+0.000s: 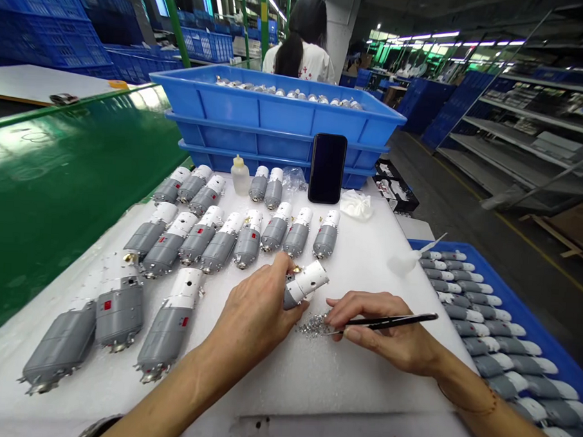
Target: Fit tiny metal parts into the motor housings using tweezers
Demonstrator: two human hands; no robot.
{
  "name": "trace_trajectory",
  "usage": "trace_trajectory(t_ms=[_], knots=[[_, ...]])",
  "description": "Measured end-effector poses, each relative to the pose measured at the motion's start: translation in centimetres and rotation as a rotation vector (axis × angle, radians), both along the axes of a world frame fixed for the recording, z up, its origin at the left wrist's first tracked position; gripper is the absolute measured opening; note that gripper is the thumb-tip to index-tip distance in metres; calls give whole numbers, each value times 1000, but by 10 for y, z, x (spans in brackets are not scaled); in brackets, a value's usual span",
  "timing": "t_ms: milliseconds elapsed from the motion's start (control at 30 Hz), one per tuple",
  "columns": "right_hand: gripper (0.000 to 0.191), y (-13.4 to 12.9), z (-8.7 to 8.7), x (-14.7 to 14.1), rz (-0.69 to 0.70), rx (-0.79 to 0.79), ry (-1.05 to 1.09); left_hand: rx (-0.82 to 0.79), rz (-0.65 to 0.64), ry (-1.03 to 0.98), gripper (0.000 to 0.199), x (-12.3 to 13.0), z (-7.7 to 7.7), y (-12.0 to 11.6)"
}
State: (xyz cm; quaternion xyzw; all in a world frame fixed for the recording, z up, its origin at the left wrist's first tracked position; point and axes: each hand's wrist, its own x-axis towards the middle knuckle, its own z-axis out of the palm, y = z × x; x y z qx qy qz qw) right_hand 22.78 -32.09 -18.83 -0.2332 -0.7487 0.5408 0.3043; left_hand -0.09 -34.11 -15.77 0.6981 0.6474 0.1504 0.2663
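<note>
My left hand (263, 299) is closed around a grey and white model spacecraft (307, 282), its white end tilted up to the right. Part of its grey body is hidden by my fingers. In my right hand (386, 326) I grip black tweezers (393, 321), their tips down at a small heap of tiny silvery parts (314, 325) on the white foam sheet. The heap lies between my hands, just below the held model. Several similar models (248, 239) stand or lie in rows to the left and behind my left hand; larger ones (168, 329) are nearer to me.
Stacked blue crates (277, 115) with more parts close off the back. A phone (327, 168) leans there, beside a small bottle (240, 175) and a crumpled tissue (356, 205). A squeeze bottle (403, 261) lies right, near a blue tray (541, 319) of models. A person (303, 55) sits beyond.
</note>
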Motion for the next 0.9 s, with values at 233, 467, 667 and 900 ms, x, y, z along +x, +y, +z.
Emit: trace_trajectory(t_ms=[233, 467, 667, 900], knots=[[12, -8, 2, 17, -142, -17, -93, 37, 6, 29, 27, 0, -3, 1], [30, -22, 17, 20, -272, -280, -339, 67, 38, -75, 35, -4, -6, -1], [32, -36, 18, 15, -309, -252, -491, -3, 333, -372, 36, -23, 18, -33], [28, -47, 8, 13, -446, -54, -633, -459, 538, -991, 58, -41, -1, -97]])
